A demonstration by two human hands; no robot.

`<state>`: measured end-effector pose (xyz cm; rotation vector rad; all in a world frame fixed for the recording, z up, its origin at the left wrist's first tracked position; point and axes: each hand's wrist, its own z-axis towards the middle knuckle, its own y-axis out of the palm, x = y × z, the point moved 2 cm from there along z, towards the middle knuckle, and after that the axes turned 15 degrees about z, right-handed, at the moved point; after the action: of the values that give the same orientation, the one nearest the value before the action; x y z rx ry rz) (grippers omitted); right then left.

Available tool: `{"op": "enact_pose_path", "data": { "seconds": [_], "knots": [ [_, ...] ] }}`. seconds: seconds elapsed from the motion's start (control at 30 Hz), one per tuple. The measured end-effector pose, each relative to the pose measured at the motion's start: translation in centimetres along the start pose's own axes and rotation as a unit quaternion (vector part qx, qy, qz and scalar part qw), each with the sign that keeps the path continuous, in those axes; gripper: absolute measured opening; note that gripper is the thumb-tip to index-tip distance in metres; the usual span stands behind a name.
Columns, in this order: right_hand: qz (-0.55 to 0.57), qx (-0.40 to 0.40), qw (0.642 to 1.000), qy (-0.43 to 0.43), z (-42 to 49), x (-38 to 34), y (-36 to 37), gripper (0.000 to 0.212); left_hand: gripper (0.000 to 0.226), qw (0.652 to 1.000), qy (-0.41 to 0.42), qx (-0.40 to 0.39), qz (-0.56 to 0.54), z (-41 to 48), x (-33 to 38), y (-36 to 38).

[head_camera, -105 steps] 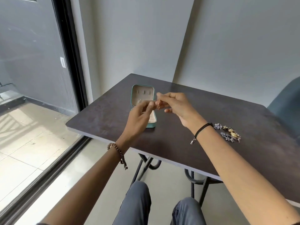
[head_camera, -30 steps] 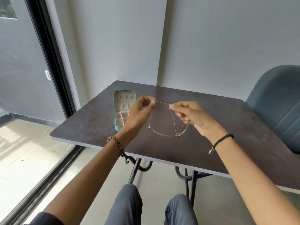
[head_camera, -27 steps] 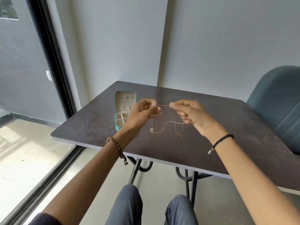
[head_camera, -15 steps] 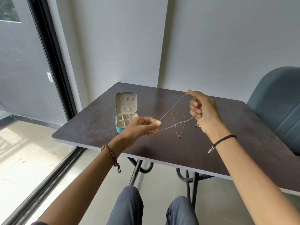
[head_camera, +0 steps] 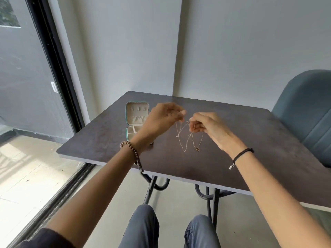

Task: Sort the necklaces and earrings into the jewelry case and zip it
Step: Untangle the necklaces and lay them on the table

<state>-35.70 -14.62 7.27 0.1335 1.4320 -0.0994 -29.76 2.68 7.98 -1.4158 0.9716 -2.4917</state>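
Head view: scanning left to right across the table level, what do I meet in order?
Glass door → open jewelry case → left hand → necklace hanging between both hands → right hand → blue chair.

Jewelry case (head_camera: 137, 120) on worktop (head_camera: 250, 140), frame center-left; necklace (head_camera: 188, 138) hangs right of it; chair (head_camera: 308, 108) far right.

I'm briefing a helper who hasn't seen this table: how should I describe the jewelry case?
Find the dark table in the room's corner. Towards its far left end, just beyond the left hand, sits the jewelry case. It is the only box there: small, teal-edged, lid raised, showing beige lining and compartments.
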Motion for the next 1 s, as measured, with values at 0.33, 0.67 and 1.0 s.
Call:
{"op": "enact_pose_path", "data": {
  "seconds": [0.33,0.67,1.0],
  "knots": [
    [0.039,-0.077,0.995,-0.043,-0.6,-1.3,1.2,0.016,0.014,0.995,0.047,-0.02,0.088,1.2,3.4,-0.6],
    [0.106,-0.082,0.989,-0.06,-0.7,-2.5,2.6,0.048,0.036,0.983,0.064,-0.002,0.169,1.4,4.8,-3.1],
    [0.045,-0.031,0.995,-0.086,1.9,-1.4,2.9,0.027,0.021,0.989,0.054,0.041,0.135,2.0,2.4,-4.2]
  ]
}}
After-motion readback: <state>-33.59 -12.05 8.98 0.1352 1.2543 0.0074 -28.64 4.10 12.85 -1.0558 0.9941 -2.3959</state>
